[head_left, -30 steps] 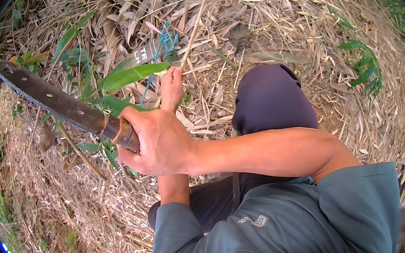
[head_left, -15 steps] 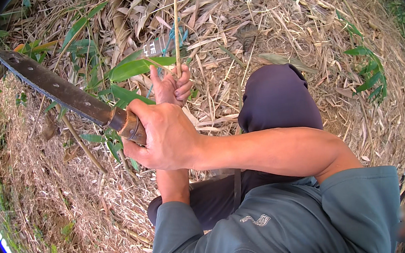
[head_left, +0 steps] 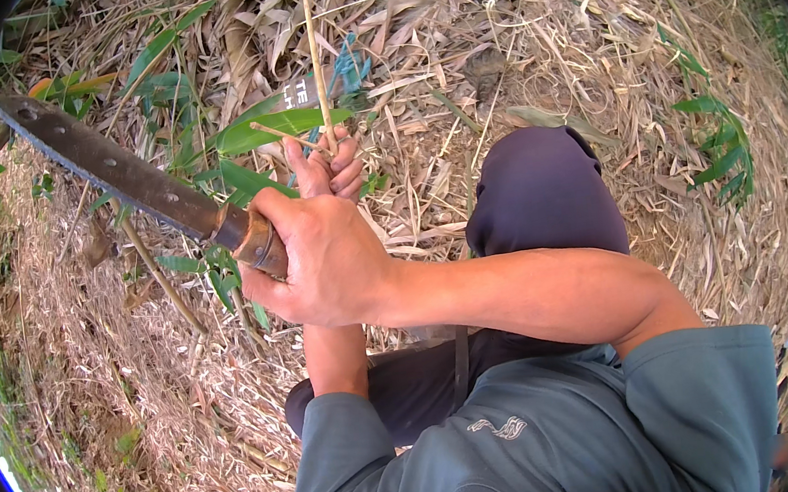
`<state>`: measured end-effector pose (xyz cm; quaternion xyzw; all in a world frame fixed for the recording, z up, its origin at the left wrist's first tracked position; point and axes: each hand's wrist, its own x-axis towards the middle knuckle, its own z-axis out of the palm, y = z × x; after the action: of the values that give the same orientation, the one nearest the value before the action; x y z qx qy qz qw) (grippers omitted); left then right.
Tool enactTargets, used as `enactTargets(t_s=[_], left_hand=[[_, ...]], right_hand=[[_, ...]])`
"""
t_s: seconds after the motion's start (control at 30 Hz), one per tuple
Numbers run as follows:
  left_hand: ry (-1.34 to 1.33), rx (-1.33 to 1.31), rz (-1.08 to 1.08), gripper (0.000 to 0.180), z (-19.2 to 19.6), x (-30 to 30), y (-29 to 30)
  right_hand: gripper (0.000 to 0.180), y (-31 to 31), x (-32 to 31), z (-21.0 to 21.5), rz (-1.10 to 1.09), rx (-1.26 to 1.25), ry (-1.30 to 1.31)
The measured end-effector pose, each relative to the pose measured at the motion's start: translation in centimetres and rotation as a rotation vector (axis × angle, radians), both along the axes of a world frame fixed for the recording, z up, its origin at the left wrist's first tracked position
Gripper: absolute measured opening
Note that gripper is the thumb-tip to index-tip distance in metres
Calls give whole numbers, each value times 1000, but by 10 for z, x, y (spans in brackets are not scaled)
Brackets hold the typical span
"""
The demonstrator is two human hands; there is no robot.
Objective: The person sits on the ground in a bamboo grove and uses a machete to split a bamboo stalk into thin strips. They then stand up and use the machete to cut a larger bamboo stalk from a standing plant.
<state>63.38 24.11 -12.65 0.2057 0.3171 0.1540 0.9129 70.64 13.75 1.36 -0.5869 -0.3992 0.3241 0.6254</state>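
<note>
While left fingers (head_left: 347, 172) clasp a stick (head_left: 314, 51), top centre, right fingers (head_left: 273, 211) clench a likely heavy knife (head_left: 113, 165) by its safer handle (head_left: 261, 248).

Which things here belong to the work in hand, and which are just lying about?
In use:
Machete, its handle gripped by the right hand
Thin dry stalk, held in the left hand

Apparently just there, in neither hand:
Blue-green cord on the ground
Dry leaves all around
Green sprig at the right
</note>
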Motion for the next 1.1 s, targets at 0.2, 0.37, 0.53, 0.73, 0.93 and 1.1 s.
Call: enactTargets(t_s=[0.2, 0.37, 0.53, 0.73, 0.93, 1.1], left_hand=[[376, 423, 368, 73, 53, -2, -29], [278, 129, 279, 72, 101, -66, -1], [107, 156, 424, 69, 113, -116, -16], [-87, 91, 607, 69, 102, -123, -30], [-107, 65, 517, 84, 99, -124, -43], [-73, 59, 441, 79, 92, -137, -53]], right_hand=[[23, 12, 18, 4, 10, 35, 204], [20, 30, 35, 6, -144, -95, 365], [12, 33, 38, 9, -178, -80, 510], [17, 33, 24, 1, -50, -160, 400], [21, 40, -6, -21, 159, -151, 467], [26, 47, -27, -36, 240, -261, 335]])
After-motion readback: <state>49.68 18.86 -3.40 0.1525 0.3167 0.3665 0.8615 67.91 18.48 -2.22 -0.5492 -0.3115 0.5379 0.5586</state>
